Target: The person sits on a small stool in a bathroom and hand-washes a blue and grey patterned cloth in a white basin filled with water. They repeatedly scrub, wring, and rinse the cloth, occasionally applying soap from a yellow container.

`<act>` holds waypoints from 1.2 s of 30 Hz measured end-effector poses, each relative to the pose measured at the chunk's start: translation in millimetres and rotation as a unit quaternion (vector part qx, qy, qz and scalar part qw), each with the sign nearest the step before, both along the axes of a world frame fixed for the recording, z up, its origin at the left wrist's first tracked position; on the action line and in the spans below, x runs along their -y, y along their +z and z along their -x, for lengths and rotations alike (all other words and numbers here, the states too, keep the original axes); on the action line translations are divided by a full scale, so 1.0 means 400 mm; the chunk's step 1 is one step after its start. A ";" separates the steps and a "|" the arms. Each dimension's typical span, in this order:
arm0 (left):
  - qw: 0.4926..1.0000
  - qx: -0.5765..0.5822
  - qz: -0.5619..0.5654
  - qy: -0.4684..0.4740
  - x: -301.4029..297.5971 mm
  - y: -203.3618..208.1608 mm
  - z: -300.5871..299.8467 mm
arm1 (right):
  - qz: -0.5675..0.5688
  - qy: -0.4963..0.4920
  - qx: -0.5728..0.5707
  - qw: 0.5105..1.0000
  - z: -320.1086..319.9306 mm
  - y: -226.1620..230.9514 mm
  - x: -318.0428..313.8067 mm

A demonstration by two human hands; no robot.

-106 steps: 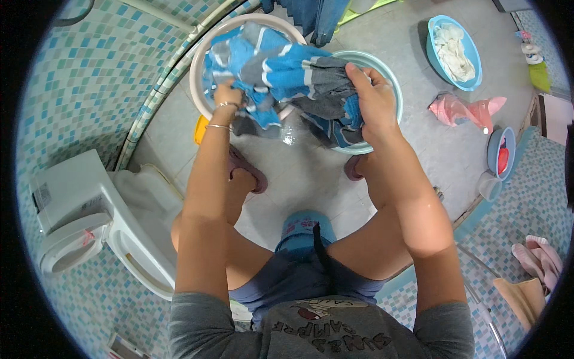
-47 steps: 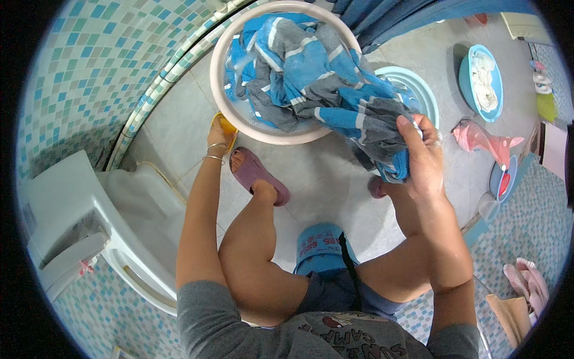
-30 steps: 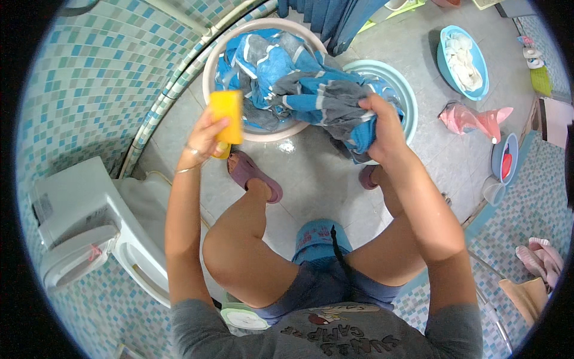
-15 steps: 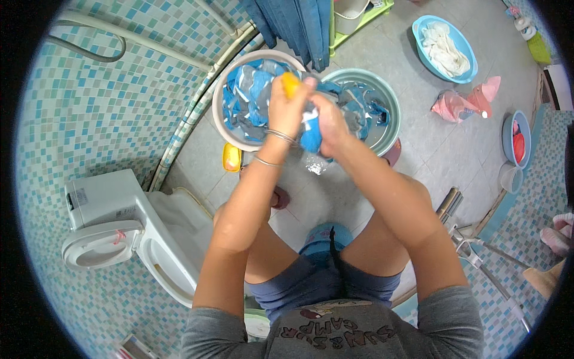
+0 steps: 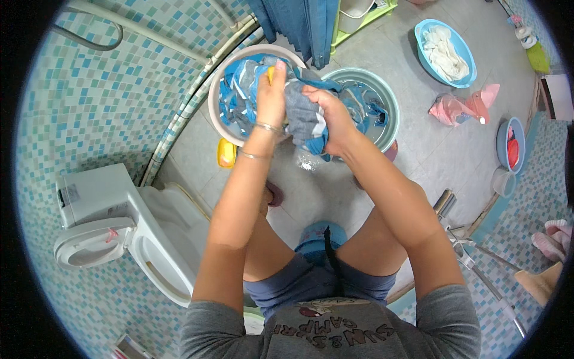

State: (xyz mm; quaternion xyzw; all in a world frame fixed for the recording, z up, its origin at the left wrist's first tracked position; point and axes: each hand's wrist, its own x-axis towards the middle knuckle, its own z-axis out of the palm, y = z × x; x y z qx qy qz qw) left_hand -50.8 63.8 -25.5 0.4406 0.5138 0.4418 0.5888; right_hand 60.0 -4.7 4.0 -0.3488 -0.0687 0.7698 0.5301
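Over the two basins, my left hand (image 5: 272,99) is closed round a small yellow bar (image 5: 270,74), which looks like soap and is mostly covered by the fingers. My right hand (image 5: 333,119) grips a bunched grey, blue and white cloth (image 5: 304,106), probably a garment. The cloth spans the space between my hands and touches the left one. More blue and grey fabric lies below it in the pinkish-white basin (image 5: 214,102) on the left. Part of the cloth reaches into the pale green basin (image 5: 391,99) on the right, which holds water.
A yellow soap dish (image 5: 226,153) and white suds (image 5: 308,160) are on the floor before me. Left stands a toilet (image 5: 101,191). Off right are a blue basin (image 5: 421,57) of white cloth, a pink bag (image 5: 451,110) and a smaller blue basin (image 5: 503,140). A blue curtain (image 5: 299,30) hangs ahead.
My hands have moved apart, and the left one has shifted a little left with the yellow bar. More of the grey cloth now shows stretched between them.
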 end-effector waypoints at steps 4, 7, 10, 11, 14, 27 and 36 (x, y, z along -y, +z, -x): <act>0.961 0.145 0.226 -0.066 -0.011 -0.052 0.023 | -0.021 0.042 -0.045 0.998 -0.009 0.003 0.001; 0.961 0.188 0.188 -0.074 0.004 -0.053 0.020 | -0.002 -0.014 -0.008 1.000 0.002 -0.015 -0.023; 0.994 0.017 -0.087 -0.060 0.058 0.000 -0.033 | 0.007 -0.120 -0.002 0.993 -0.023 -0.054 -0.046; 0.982 -0.077 -0.157 -0.069 0.078 0.014 -0.036 | -0.001 -0.146 0.000 0.989 -0.023 -0.060 -0.058; 0.956 -0.154 -0.245 -0.038 0.082 0.007 -0.035 | 0.009 -0.163 0.140 0.977 0.015 -0.067 -0.062; 0.851 -0.320 -0.413 -0.049 0.168 0.063 -0.056 | -0.103 -0.052 0.647 0.754 0.007 -0.134 -0.067; 0.999 0.013 0.038 0.032 0.018 -0.005 0.041 | -0.030 -0.039 0.121 0.991 0.055 -0.036 -0.025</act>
